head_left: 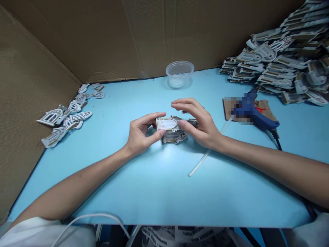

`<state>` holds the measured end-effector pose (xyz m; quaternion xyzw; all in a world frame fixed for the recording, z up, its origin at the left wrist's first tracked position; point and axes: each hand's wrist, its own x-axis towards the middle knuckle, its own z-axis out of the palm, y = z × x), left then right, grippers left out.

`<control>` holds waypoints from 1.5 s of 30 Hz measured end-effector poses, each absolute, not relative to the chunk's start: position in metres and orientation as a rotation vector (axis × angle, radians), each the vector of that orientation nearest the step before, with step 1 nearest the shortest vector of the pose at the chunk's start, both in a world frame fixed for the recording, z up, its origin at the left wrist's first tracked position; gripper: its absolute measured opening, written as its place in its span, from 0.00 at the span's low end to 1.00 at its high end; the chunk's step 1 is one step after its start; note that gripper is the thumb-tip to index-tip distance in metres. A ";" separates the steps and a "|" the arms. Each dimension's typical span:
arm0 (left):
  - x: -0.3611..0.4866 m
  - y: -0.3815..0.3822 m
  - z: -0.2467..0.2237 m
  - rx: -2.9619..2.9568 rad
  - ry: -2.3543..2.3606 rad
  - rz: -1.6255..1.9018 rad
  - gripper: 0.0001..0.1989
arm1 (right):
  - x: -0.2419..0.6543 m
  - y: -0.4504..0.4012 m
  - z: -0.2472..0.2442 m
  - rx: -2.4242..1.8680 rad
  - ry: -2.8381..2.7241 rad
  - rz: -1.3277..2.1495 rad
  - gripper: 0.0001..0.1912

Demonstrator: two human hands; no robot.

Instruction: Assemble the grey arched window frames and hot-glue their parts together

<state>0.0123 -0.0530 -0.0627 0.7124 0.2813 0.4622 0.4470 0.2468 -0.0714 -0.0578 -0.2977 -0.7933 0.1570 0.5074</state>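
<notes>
Sleeve (31, 235) | hands (140, 133) (199, 123) hold arched piece (167, 123) | axis crosswise, arch right

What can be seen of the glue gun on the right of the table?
The glue gun is blue plastic with a red part showing beside it, and its front end is pixelated, so its nozzle cannot be made out. It lies on its side on a torn piece of brown cardboard on the blue table. A black cord leaves the handle's lower end. A translucent glue stick points toward the blurred end, but whether they touch cannot be told.
</notes>
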 end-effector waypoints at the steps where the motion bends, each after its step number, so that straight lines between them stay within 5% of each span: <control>1: 0.013 -0.053 -0.062 1.766 0.706 1.130 0.22 | 0.247 -0.073 -0.058 -0.707 -1.919 0.297 0.18; 6: 0.014 -0.053 -0.060 1.754 0.804 1.206 0.20 | 0.242 -0.087 -0.047 -0.497 -2.055 -0.108 0.05; 13: 0.016 -0.054 -0.061 1.718 0.890 1.360 0.21 | 0.221 -0.104 -0.013 -0.982 -1.926 1.343 0.08; 17: 0.014 -0.055 -0.064 1.915 0.828 1.373 0.21 | 0.212 -0.108 -0.015 -0.886 -1.740 1.749 0.10; 24: 0.023 -0.067 -0.061 2.020 0.762 1.407 0.20 | 0.201 -0.112 -0.021 -0.922 -1.599 1.598 0.19; 37: 0.027 -0.070 -0.060 1.900 0.796 1.402 0.19 | 0.199 -0.121 -0.019 -0.969 -1.495 1.686 0.20; 45: 0.031 -0.069 -0.058 1.747 0.836 1.370 0.20 | 0.199 -0.128 -0.022 -0.950 -1.606 1.709 0.09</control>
